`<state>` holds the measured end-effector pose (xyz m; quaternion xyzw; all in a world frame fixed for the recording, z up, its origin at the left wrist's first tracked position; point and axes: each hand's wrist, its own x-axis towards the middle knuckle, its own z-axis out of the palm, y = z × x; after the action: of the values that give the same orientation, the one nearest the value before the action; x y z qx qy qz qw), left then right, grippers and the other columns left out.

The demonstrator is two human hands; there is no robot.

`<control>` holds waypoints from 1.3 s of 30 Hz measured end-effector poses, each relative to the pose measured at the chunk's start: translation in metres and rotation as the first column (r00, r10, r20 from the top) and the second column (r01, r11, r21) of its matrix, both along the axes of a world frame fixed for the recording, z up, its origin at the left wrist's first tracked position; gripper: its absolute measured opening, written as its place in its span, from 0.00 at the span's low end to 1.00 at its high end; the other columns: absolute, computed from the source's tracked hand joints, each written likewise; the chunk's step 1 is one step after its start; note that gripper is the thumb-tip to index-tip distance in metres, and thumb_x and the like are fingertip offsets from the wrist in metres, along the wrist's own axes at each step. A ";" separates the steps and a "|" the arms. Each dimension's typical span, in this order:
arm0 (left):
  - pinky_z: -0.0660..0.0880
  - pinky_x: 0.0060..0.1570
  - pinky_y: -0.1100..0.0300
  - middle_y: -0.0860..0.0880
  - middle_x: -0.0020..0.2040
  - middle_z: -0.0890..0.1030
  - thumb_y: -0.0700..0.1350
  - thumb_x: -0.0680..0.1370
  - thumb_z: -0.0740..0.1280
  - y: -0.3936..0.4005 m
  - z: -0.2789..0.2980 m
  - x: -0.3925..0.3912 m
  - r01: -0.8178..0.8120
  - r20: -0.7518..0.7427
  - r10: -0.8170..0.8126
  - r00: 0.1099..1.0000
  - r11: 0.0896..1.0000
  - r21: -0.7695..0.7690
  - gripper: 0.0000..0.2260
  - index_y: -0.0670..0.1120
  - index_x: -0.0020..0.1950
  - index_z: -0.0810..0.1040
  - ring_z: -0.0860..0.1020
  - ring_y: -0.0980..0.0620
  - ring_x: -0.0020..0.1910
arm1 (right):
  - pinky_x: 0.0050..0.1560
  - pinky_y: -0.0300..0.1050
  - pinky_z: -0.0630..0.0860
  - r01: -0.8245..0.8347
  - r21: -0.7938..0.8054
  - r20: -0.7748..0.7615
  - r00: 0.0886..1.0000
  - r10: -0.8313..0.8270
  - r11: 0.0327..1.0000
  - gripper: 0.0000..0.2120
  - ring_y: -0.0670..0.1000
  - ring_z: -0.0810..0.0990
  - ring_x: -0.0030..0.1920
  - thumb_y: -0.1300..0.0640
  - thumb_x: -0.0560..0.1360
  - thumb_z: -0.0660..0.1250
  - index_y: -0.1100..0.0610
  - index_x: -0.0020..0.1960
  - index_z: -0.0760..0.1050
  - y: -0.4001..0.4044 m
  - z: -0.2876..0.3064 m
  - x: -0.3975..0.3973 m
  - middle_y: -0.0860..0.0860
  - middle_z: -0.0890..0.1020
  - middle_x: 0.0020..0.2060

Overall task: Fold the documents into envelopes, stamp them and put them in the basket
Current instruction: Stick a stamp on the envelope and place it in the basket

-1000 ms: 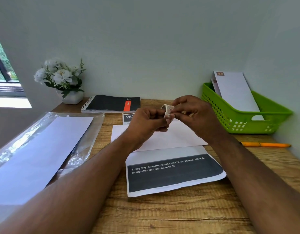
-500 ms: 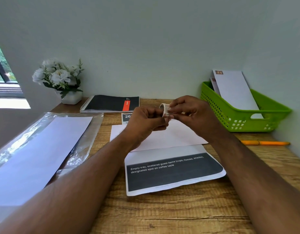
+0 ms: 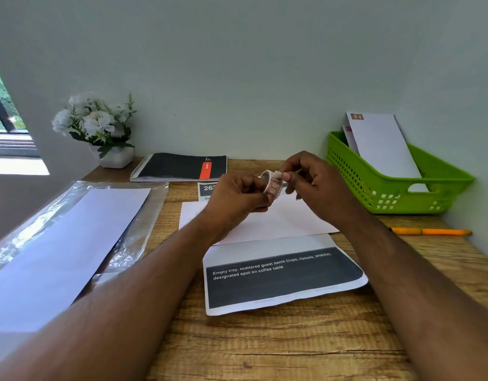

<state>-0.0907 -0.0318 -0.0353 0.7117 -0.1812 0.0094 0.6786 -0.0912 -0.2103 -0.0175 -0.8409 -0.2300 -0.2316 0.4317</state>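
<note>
I see the left hand gripping a small reddish roll of stamps above the white paper envelope. The right hand pinches what looks like its loose end.

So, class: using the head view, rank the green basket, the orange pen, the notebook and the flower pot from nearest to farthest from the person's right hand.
Measured from the right hand:
1. Green basket, just to its right.
2. Notebook, to the left at the back, and orange pen, to the right and nearer the person: too close to call.
3. Flower pot, far left against the wall.
</note>
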 end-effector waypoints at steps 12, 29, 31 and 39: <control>0.82 0.45 0.51 0.45 0.39 0.84 0.38 0.73 0.73 0.002 0.000 0.004 -0.040 0.028 0.038 0.999 0.997 0.072 0.02 0.43 0.44 0.84 0.82 0.50 0.39 | 0.29 0.43 0.72 -0.040 0.341 -0.188 0.976 0.110 0.939 0.08 0.53 0.79 0.31 0.63 0.79 0.63 0.53 0.44 0.72 0.000 0.001 0.003 0.46 0.82 0.33; 0.77 0.38 0.63 0.52 0.38 0.82 0.46 0.76 0.71 0.036 0.004 0.021 -0.436 0.376 0.279 0.883 0.784 0.441 0.05 0.46 0.44 0.84 0.79 0.60 0.34 | 0.28 0.41 0.73 0.059 0.423 -0.213 0.976 0.036 0.904 0.05 0.48 0.77 0.33 0.59 0.76 0.68 0.51 0.44 0.76 -0.002 0.004 0.002 0.51 0.80 0.37; 0.77 0.43 0.57 0.47 0.40 0.83 0.48 0.77 0.69 0.054 0.006 0.027 -0.491 0.398 0.303 0.866 0.669 0.559 0.09 0.43 0.44 0.84 0.81 0.50 0.38 | 0.28 0.39 0.74 0.083 0.409 -0.203 0.979 0.002 0.909 0.05 0.48 0.76 0.34 0.60 0.75 0.69 0.50 0.44 0.77 -0.003 0.004 0.003 0.51 0.79 0.36; 0.73 0.38 0.55 0.44 0.45 0.82 0.45 0.75 0.70 0.088 0.009 0.036 -0.556 0.375 0.488 0.788 0.304 0.773 0.04 0.45 0.48 0.81 0.78 0.45 0.42 | 0.27 0.40 0.72 0.084 0.290 -0.182 0.983 -0.031 0.953 0.05 0.46 0.71 0.31 0.58 0.75 0.69 0.50 0.41 0.77 -0.005 0.000 0.005 0.53 0.76 0.35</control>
<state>-0.0545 0.0564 -0.0263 0.9672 0.0560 0.1624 0.1870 -0.0862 -0.2153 -0.0172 -0.7901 -0.1289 -0.2011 0.5645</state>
